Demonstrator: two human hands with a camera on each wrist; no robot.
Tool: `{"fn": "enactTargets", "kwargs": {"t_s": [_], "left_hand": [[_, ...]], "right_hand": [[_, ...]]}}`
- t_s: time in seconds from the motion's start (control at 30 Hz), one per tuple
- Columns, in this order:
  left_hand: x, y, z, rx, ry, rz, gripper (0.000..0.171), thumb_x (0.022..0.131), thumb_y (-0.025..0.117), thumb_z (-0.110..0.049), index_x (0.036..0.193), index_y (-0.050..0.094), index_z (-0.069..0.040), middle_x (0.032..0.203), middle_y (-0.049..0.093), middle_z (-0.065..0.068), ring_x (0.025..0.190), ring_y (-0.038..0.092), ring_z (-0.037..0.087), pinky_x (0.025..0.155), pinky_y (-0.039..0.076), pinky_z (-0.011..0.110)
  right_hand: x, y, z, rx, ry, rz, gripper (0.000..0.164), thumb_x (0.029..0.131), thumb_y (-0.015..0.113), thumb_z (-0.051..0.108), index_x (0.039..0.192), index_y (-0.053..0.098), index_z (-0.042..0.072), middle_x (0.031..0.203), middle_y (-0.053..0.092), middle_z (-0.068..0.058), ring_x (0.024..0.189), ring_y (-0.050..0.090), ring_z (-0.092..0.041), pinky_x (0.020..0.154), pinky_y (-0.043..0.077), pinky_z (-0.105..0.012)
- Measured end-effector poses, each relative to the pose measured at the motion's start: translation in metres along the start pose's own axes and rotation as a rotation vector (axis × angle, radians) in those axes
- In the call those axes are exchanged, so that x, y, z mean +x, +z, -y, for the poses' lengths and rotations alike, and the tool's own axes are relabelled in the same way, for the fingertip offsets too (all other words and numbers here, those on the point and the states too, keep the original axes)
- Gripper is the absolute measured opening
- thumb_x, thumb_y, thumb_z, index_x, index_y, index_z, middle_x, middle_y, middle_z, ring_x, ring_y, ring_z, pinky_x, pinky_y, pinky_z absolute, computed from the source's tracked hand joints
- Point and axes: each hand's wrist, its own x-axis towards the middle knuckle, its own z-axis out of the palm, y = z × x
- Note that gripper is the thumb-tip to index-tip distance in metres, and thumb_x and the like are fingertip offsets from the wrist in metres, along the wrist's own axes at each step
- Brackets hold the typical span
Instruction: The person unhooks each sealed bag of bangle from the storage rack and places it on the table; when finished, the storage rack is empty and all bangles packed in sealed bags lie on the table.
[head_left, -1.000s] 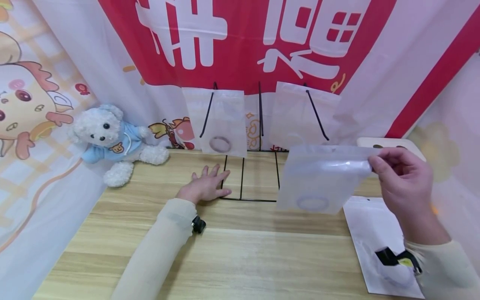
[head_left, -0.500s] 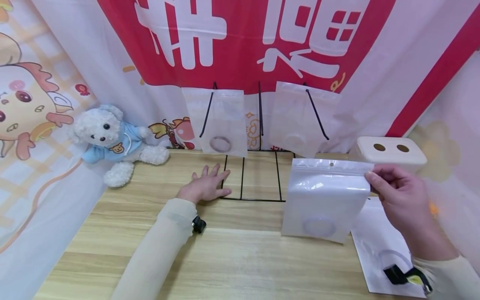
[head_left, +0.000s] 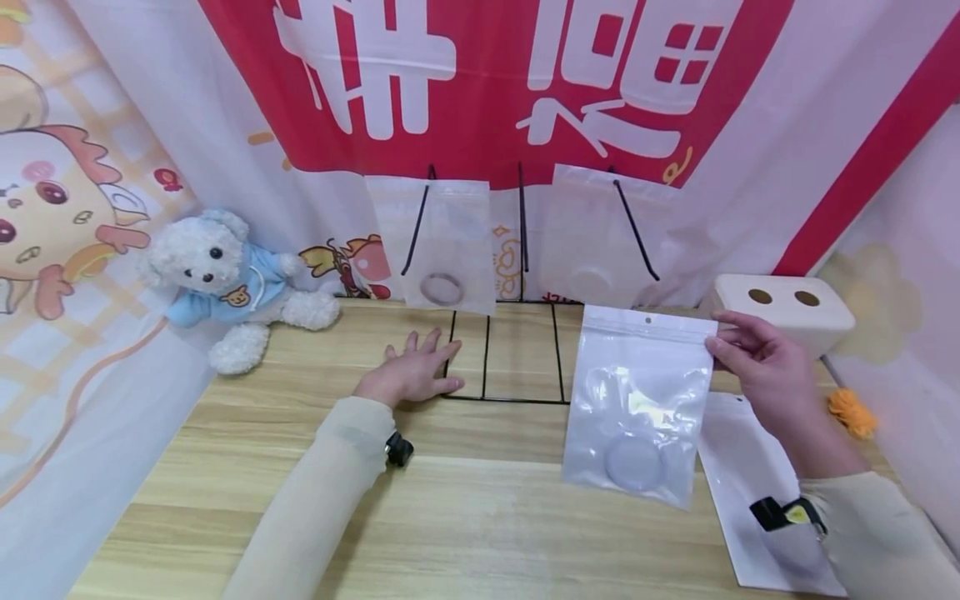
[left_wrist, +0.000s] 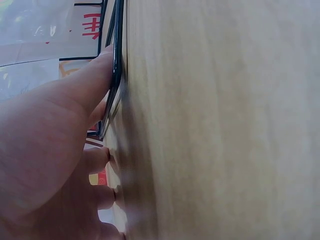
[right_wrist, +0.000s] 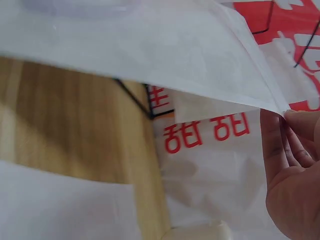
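The right hand (head_left: pixel 776 383) pinches a see-through zip bag (head_left: pixel 643 387) by its 2 o'clock corner. A pale ring (head_left: pixel 633 461) sits low inside. The bag is over the wooden worktop (head_left: pixel 480 517), at 4 o'clock from the middle of the head view. The left hand (head_left: pixel 411 373) is spread wide, its thumb touching the black wire rack (head_left: pixel 486 358). From the held bag, one hanging bag (head_left: pixel 592 242) is at 12 o'clock, and a flat white bag (head_left: pixel 750 483) is at 4. A teddy bear (head_left: pixel 225 287) sits at 10 o'clock from the left hand.
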Motion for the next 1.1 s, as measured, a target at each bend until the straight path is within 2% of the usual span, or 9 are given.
{"fn": "enactTargets", "kwargs": {"t_s": [0.13, 0.23, 0.3, 0.43, 0.57, 0.63, 0.8, 0.97, 1.1], "left_hand": [[-0.01, -0.007, -0.01, 0.008, 0.003, 0.003, 0.083, 0.107, 0.052, -0.067, 0.175, 0.021, -0.03, 0.183, 0.001, 0.018, 0.164, -0.001, 0.06, 0.12, 0.004, 0.09], [-0.013, -0.009, -0.013, 0.009, 0.007, 0.004, 0.083, 0.107, 0.052, -0.066, 0.175, 0.021, -0.029, 0.183, 0.002, 0.019, 0.163, -0.001, 0.06, 0.12, 0.003, 0.09], [-0.009, -0.006, -0.008, 0.007, 0.012, -0.006, 0.086, 0.105, 0.051, -0.071, 0.175, 0.021, -0.03, 0.183, 0.002, 0.019, 0.163, -0.001, 0.061, 0.119, 0.003, 0.09], [0.001, 0.001, 0.001, 0.015, -0.008, -0.001, 0.088, 0.103, 0.051, -0.075, 0.175, 0.019, -0.034, 0.184, -0.001, 0.014, 0.164, -0.004, 0.059, 0.12, 0.001, 0.089], [-0.004, -0.003, -0.006, 0.032, -0.018, 0.005, 0.083, 0.107, 0.052, -0.066, 0.175, 0.019, -0.031, 0.184, -0.001, 0.015, 0.165, -0.002, 0.057, 0.122, 0.003, 0.087], [-0.011, -0.007, -0.012, 0.023, -0.007, 0.004, 0.083, 0.108, 0.052, -0.064, 0.175, 0.02, -0.028, 0.183, 0.0, 0.018, 0.164, -0.002, 0.06, 0.122, 0.003, 0.088], [-0.011, -0.008, -0.011, 0.0, 0.009, 0.005, 0.087, 0.104, 0.052, -0.071, 0.175, 0.021, -0.03, 0.183, 0.001, 0.02, 0.163, -0.002, 0.062, 0.119, 0.002, 0.09], [0.001, -0.001, -0.002, 0.008, 0.004, 0.006, 0.089, 0.102, 0.051, -0.075, 0.174, 0.021, -0.032, 0.183, 0.001, 0.018, 0.163, -0.002, 0.062, 0.118, 0.002, 0.092], [0.012, 0.007, 0.008, 0.024, 0.001, -0.001, 0.09, 0.101, 0.052, -0.077, 0.174, 0.021, -0.034, 0.184, 0.001, 0.015, 0.163, -0.002, 0.061, 0.117, 0.002, 0.092]], "right_hand": [[0.006, 0.007, -0.013, -0.063, 0.0, 0.046, 0.057, 0.107, 0.068, 0.039, 0.156, 0.056, 0.013, 0.107, 0.068, 0.014, 0.088, 0.072, 0.0, 0.081, 0.061, -0.014], [0.01, 0.011, -0.023, -0.07, 0.0, 0.087, 0.052, 0.108, 0.068, 0.033, 0.153, 0.058, 0.009, 0.105, 0.07, 0.012, 0.087, 0.073, -0.002, 0.08, 0.064, -0.019], [0.012, 0.013, -0.029, -0.068, -0.006, 0.125, 0.05, 0.108, 0.068, 0.028, 0.152, 0.058, 0.007, 0.106, 0.073, 0.008, 0.087, 0.075, -0.003, 0.08, 0.065, -0.021], [0.017, 0.016, -0.04, -0.094, 0.002, 0.207, 0.047, 0.109, 0.066, 0.022, 0.152, 0.058, 0.006, 0.115, 0.076, -0.011, 0.088, 0.076, -0.006, 0.081, 0.066, -0.024], [0.018, 0.019, -0.05, -0.098, -0.004, 0.251, 0.045, 0.108, 0.068, 0.016, 0.15, 0.059, 0.002, 0.117, 0.076, -0.021, 0.087, 0.076, -0.007, 0.08, 0.065, -0.024], [0.017, 0.02, -0.053, -0.088, -0.018, 0.262, 0.043, 0.107, 0.068, 0.012, 0.148, 0.06, -0.001, 0.114, 0.076, -0.022, 0.086, 0.076, -0.008, 0.078, 0.065, -0.024], [0.016, 0.021, -0.056, -0.143, -0.01, 0.278, 0.039, 0.108, 0.068, 0.015, 0.141, 0.063, -0.005, 0.115, 0.074, -0.022, 0.087, 0.074, -0.01, 0.076, 0.064, -0.023], [0.017, 0.021, -0.058, -0.244, 0.052, 0.291, 0.034, 0.108, 0.067, 0.021, 0.136, 0.069, 0.001, 0.116, 0.077, -0.019, 0.095, 0.073, -0.02, 0.077, 0.061, -0.023], [0.02, 0.021, -0.062, -0.33, 0.045, 0.301, 0.028, 0.106, 0.07, 0.018, 0.13, 0.073, 0.003, 0.11, 0.078, -0.014, 0.096, 0.068, -0.025, 0.075, 0.058, -0.025]]}}
